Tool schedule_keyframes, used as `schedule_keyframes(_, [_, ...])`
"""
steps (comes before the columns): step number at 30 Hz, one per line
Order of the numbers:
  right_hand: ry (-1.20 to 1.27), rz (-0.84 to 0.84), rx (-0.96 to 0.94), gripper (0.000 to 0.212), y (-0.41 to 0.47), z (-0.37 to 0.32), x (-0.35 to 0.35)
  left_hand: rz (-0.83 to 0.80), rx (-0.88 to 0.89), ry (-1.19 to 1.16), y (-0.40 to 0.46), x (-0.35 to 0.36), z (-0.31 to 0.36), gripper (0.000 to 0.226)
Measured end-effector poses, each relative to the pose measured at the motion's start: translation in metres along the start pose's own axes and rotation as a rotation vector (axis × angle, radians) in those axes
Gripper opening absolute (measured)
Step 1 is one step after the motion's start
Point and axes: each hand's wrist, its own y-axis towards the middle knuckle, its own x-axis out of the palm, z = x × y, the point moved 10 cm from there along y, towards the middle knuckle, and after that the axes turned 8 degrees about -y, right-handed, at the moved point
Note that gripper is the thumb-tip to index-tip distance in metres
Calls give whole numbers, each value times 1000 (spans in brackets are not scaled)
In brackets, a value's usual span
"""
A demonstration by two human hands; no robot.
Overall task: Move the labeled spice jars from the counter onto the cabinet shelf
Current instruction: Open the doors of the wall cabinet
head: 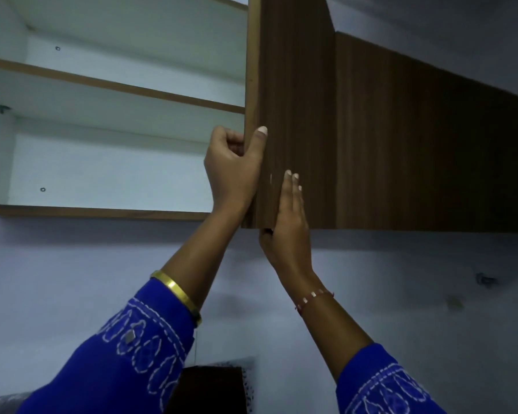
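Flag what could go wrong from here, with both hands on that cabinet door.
The left hand has fingers curled round the cabinet door edge; if the door swings shut, they may get pinched against the frame. The right hand lies flat on the door face with its thumb under the bottom edge, so that grip could slip.

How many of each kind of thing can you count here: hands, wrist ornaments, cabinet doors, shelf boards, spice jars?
Hands: 2, left hand and right hand, both on the open door
Wrist ornaments: 2, gold bangle and thread bracelet
Cabinet doors: 2, open door and shut door
Shelf boards: 2, upper shelf and bottom shelf
Spice jars: 0 in view
Total: 8
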Motion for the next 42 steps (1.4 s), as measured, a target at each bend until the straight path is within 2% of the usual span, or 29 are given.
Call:
schedule_keyframes(3, [62,43,20,87,-6,13,-28,-62,-21,-118,-15,33,13,16])
schedule_keyframes(7, [195,115,52,76,-14,34,-67,-237,-156,-306,-38,87,22,41])
schedule_keyframes(10, [236,194,106,67,-22,57,-102,-347,-204,-324,-63,131,33,47])
schedule_keyframes(13, [320,224,208,44,-27,89,-127,-395,-193,-330,-85,169,43,53])
schedule_keyframes(15, [368,213,266,17,-30,108,-141,-417,-192,-324,-96,191,47,55])
schedule_keyframes(18, [446,202,376,33,-34,131,-160,-478,-147,-265,-111,224,51,58])
schedule_keyframes(23, [622,257,494,23,-41,167,-185,-622,-78,-144,-131,274,53,64])
schedule_keyframes(27, [740,336,601,45,-45,203,-199,-730,-25,-70,-148,308,47,70])
schedule_keyframes(31, [771,335,716,48,-47,237,-212,-797,25,76,-162,345,38,73])
schedule_keyframes(36, [829,304,776,46,-44,269,-222,-821,37,117,-177,386,30,76])
schedule_keyframes(42, [849,301,781,48,-43,283,-216,-780,100,146,-177,392,24,74])
